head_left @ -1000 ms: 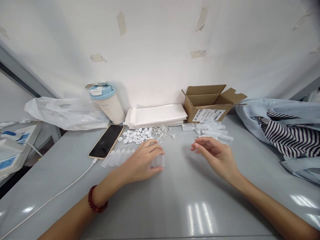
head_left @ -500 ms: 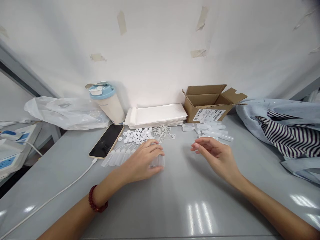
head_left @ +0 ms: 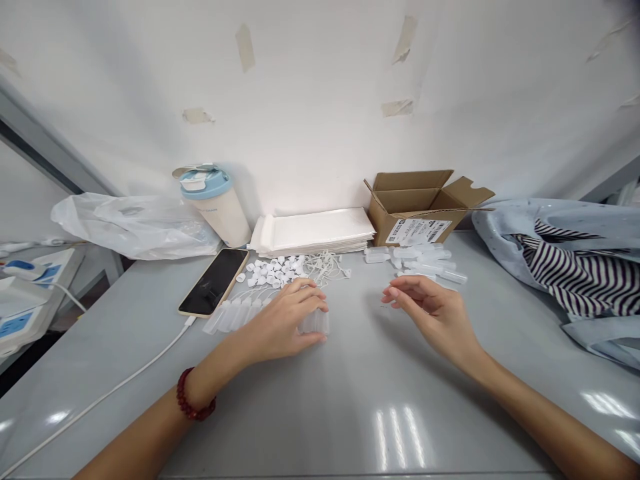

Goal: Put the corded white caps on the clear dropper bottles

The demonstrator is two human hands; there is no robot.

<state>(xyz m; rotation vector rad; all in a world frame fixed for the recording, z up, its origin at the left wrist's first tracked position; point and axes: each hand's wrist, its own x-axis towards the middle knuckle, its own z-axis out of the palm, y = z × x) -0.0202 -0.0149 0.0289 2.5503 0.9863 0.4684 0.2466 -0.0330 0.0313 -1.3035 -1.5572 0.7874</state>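
My left hand arches over the right end of a row of translucent plastic tubes lying side by side on the table. Its thumb is at the near ends of the last tubes and its fingers are at their far ends. White caps with strings top the tubes at the row's left. To the right, my right hand hovers above the table, thumb and fingertips pinched together. Tiny dark marks show just under that pinch; what it holds, if anything, I cannot make out. Behind it lie loose clear tubes.
White caps and tangled white strings lie before a stack of white envelopes. Around them are a phone on a cable, a tumbler, a plastic bag, an open cardboard box and a striped cloth bundle.
Both hands stay almost in place. The view shifts very slightly, and the tubes under my left hand appear a little closer together.
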